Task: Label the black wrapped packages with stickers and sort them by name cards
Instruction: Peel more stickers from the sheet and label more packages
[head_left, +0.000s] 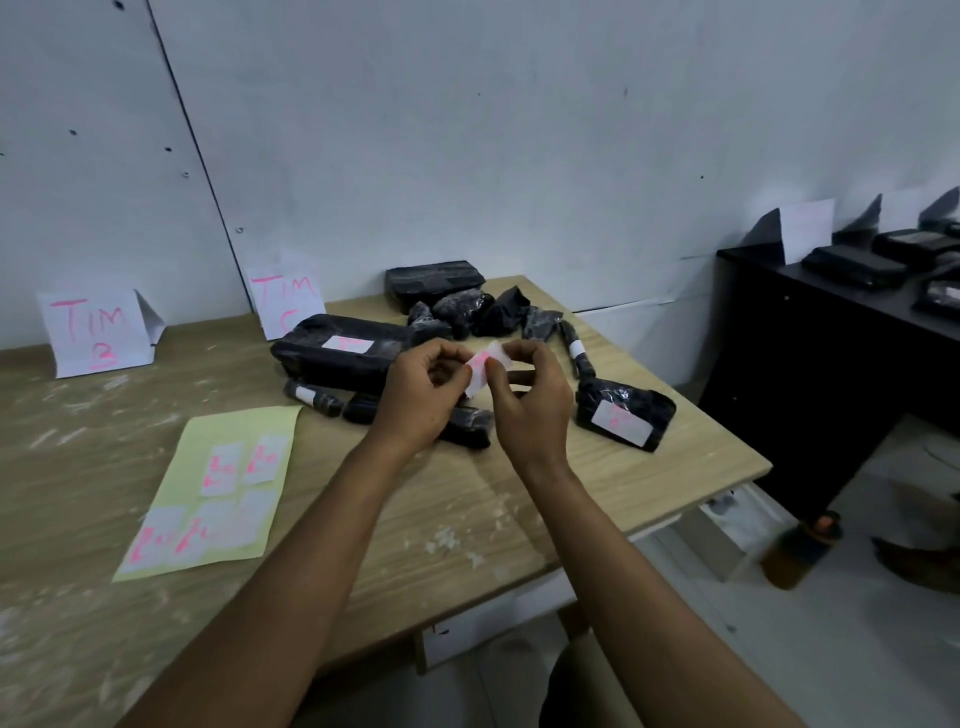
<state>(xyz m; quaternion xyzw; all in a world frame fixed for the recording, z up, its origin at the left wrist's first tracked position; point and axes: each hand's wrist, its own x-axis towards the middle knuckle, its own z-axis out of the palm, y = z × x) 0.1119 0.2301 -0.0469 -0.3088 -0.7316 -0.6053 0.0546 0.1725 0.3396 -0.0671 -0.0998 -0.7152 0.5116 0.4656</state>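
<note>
My left hand (421, 392) and my right hand (527, 400) together pinch a small white sticker (485, 366) with pink writing, held above the wooden table (467, 509). Several black wrapped packages lie behind and under my hands. A large labelled package (343, 351) sits to the left and a smaller labelled package (623, 418) to the right. A yellow backing sheet (218, 488) with several white stickers lies at the left front. Two folded name cards stand by the wall: a left card (96, 332) and a middle card (285, 304), both written in pink.
A black side table (779, 332) at the right holds more black packages (852, 267) and a white card (808, 228). The wooden table's right edge drops to a white floor with a yellow object (795, 556) on it. A grey wall stands behind.
</note>
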